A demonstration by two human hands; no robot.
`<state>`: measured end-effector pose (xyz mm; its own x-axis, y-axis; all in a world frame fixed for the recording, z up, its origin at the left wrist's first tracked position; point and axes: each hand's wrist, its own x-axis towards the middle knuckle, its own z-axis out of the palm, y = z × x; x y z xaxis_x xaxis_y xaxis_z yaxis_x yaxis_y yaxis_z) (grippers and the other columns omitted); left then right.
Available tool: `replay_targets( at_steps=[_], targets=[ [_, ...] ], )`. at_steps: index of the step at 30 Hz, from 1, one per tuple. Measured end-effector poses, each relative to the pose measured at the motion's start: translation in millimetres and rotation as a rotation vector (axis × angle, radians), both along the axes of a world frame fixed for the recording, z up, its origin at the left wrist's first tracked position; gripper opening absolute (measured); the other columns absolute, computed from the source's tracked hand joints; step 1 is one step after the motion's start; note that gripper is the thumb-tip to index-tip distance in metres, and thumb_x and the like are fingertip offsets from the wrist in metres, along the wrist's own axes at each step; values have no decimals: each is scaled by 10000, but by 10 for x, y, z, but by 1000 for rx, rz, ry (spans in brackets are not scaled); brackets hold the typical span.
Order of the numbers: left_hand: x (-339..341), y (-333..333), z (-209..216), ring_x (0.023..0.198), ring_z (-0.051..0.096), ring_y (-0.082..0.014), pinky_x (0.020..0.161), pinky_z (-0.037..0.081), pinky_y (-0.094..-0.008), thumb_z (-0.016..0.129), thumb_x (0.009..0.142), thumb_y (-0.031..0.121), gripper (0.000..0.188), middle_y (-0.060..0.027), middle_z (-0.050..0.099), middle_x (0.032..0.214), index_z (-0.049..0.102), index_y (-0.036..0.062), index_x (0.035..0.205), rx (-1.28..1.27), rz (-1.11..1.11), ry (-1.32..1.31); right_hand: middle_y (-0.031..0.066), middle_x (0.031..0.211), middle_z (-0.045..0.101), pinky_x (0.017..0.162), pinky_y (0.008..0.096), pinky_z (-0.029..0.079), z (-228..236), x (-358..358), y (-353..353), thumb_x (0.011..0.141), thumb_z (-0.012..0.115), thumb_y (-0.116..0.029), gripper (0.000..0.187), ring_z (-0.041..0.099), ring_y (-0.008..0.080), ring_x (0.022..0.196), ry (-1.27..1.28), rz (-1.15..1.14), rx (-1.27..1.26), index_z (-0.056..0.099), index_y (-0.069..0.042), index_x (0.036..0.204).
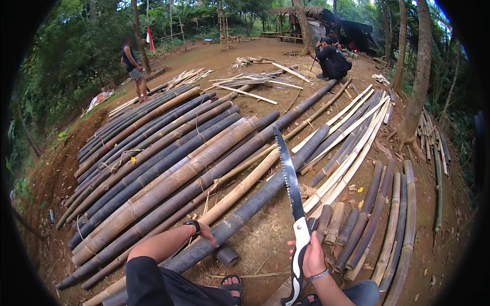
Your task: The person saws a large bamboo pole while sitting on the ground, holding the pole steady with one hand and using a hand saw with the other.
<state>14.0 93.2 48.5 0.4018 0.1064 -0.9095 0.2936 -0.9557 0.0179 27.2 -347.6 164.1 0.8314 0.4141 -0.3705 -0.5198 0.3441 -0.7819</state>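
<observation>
My right hand holds a hand saw by its white and black handle. Its toothed, slightly curved blade points up and away from me, teeth on the left, passing in front of a long dark bamboo pole. Over that pole, nearer to me, my left hand is curled, with a dark band on the wrist. Just right of the left hand, a short cut bamboo piece lies on the soil. My sandalled foot is close by.
A large stack of bamboo poles fills the left side. Split pale strips and short lengths lie to the right. One person crouches at the pole's far end; another person stands at the left. Trees edge the ground.
</observation>
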Motion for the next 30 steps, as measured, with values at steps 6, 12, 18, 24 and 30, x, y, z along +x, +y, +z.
replay_targets(
  at_steps=[6, 12, 18, 24, 30],
  targets=[
    [-196, 37, -9, 1374, 475, -357, 1154, 366, -399, 728, 603, 824, 1222, -257, 507, 1463, 514, -73, 1405, -74, -48, -62, 109, 845, 662, 665, 370, 525, -77, 52, 82, 1021, 249, -676, 656, 622, 217, 740, 206, 110, 83, 561, -116, 1158],
    [-431, 160, -88, 1419, 427, -351, 1190, 322, -385, 725, 637, 796, 1249, -256, 447, 1516, 404, -54, 1495, -141, -3, -163, 86, 829, 615, 780, 426, 542, -277, -53, 125, 999, 293, -711, 722, 625, 272, 811, 274, 292, 117, 567, -43, 1032],
    [-264, 85, 17, 1409, 437, -357, 1184, 327, -394, 719, 639, 799, 1215, -251, 463, 1506, 444, -32, 1481, -162, -94, -78, 69, 818, 636, 790, 400, 543, -183, -95, 240, 1027, 409, -587, 559, 641, 232, 820, 207, 332, -6, 606, -64, 1050],
    [-169, 200, 76, 1425, 411, -362, 1198, 302, -404, 715, 635, 809, 1201, -234, 475, 1503, 469, -18, 1472, -141, -113, -47, 45, 720, 578, 696, 337, 493, -70, -69, 260, 1051, 388, -561, 483, 563, 186, 675, 226, 358, 138, 601, -130, 1011],
    [-122, 250, 105, 1389, 467, -340, 1174, 347, -390, 742, 641, 775, 1188, -238, 488, 1491, 475, -50, 1453, -170, -71, -17, 59, 712, 533, 682, 344, 484, 46, -37, 298, 1008, 411, -661, 637, 533, 206, 678, 180, 303, 51, 571, -45, 988]
  ],
)
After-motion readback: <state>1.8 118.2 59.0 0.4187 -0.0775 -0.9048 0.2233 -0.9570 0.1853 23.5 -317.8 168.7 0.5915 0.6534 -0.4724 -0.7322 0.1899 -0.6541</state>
